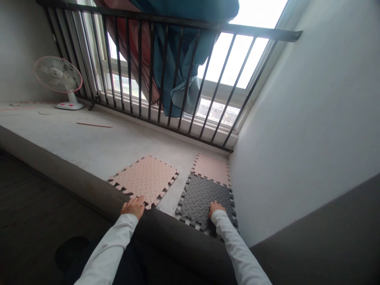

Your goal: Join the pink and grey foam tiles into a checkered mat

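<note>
A loose pink foam mat tile [148, 174] with toothed puzzle edges lies on the pale ledge, its near corner at the ledge's front edge. My left hand [135, 206] is closed on this tile's near edge, the fingers on top and the thumb side hidden. To the right, a dark grey foam tile [197, 198] lies against a second pink tile [211, 167], their toothed edges meeting. My right hand [216, 207] rests on the grey tile's right part, fingers on its surface and partly hidden by the hand. A strip of bare ledge separates the loose pink tile from the grey one.
A white and pink fan [58, 75] stands at the ledge's far left, with a thin stick [94, 125] nearer. Behind runs a black metal railing [166, 71] with cloth [184, 43] draped over it. The wall [299, 130] bounds the right; the ledge drops at its front edge.
</note>
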`<move>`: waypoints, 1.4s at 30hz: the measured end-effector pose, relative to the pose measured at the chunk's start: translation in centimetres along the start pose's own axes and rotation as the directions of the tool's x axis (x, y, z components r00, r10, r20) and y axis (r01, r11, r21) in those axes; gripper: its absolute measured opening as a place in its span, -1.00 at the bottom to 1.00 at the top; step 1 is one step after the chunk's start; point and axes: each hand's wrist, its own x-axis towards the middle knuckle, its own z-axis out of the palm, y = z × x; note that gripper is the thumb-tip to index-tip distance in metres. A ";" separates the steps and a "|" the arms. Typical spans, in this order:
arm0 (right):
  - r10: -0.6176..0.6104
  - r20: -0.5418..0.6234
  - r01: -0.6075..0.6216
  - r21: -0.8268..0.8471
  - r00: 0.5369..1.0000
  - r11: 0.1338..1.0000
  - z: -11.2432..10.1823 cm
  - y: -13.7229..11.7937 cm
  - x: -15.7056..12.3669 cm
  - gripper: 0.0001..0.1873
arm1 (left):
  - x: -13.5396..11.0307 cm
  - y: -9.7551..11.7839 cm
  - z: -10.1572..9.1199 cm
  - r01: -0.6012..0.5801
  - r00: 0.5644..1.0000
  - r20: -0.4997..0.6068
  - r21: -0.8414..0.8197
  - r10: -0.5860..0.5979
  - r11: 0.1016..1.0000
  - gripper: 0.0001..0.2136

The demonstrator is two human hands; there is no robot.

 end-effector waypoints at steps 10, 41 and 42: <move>0.019 -0.019 -0.019 -0.007 1.000 1.000 -0.2 -0.5 0.0 -0.36 | 1.0 -0.3 0.8 0.045 0.998 0.036 -0.061 -0.043 0.997 -0.68; 0.014 -0.041 -0.016 -0.033 0.999 0.999 0.5 -0.5 0.3 -0.37 | 2.3 -7.7 0.0 0.265 0.960 -0.066 -0.086 -0.271 0.960 -0.65; 0.016 -0.044 -0.017 -0.032 0.999 0.999 0.5 -0.6 0.3 -0.37 | 2.3 -7.8 0.1 0.256 0.963 -0.062 -0.082 -0.261 0.963 -0.64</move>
